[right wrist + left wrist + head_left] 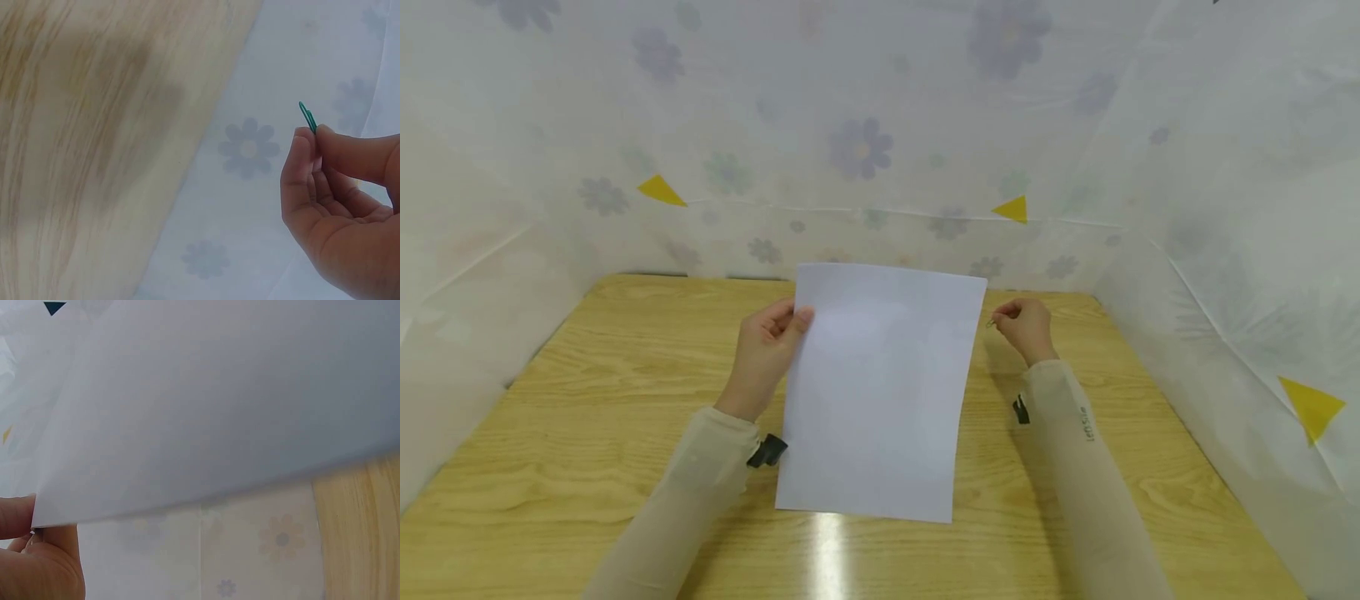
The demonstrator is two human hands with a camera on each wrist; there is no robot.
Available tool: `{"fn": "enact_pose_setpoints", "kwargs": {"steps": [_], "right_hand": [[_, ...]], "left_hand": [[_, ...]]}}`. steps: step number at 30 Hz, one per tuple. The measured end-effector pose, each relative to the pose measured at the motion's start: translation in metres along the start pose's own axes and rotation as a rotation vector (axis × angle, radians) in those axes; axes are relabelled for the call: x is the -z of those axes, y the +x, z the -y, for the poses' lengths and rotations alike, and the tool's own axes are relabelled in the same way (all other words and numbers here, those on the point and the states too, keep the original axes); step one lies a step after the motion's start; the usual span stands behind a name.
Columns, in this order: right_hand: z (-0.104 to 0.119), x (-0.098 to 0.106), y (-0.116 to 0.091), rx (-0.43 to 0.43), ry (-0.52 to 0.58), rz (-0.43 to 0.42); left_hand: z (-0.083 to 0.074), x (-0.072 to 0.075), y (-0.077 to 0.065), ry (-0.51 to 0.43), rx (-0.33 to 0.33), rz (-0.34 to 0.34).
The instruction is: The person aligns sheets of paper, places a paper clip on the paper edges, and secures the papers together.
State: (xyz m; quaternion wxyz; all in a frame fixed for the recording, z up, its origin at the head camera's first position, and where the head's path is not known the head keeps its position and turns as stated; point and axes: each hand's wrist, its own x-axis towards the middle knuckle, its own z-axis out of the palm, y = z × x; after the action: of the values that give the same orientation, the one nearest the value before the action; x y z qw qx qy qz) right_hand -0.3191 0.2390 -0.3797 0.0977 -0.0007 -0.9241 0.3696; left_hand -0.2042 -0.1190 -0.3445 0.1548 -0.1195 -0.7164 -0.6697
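A white sheet of paper (880, 392) is held up over the wooden table (587, 400) in the middle of the head view. My left hand (767, 350) grips its left edge near the top, thumb on the front. In the left wrist view the paper (206, 406) fills most of the frame, and the left hand (37, 562) pinches its corner. My right hand (1026, 327) hovers just right of the sheet's top right corner and pinches a small green paper clip (307, 117) between thumb and forefinger. The right hand (340, 200) shows its curled fingers in the right wrist view.
White plastic sheeting with a flower print (857, 150) walls the table at the back and both sides. Yellow triangle markers (661, 191) are stuck on it. Bare wood lies left and right of the paper.
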Motion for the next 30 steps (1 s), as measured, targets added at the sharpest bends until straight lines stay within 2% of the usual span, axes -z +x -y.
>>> {"fn": "enact_pose_setpoints", "kwargs": {"steps": [11,20,30], "right_hand": [[0.007,0.006,0.0,0.025,0.029,-0.03],[0.015,0.012,0.001,-0.021,0.059,-0.029],[0.032,0.018,-0.004,0.013,0.098,-0.052]], "left_hand": [[0.0,0.0,0.0,-0.009,0.011,-0.014],[0.0,0.001,0.0,-0.002,0.014,-0.009],[-0.001,0.001,-0.001,-0.01,0.02,-0.006]]}}
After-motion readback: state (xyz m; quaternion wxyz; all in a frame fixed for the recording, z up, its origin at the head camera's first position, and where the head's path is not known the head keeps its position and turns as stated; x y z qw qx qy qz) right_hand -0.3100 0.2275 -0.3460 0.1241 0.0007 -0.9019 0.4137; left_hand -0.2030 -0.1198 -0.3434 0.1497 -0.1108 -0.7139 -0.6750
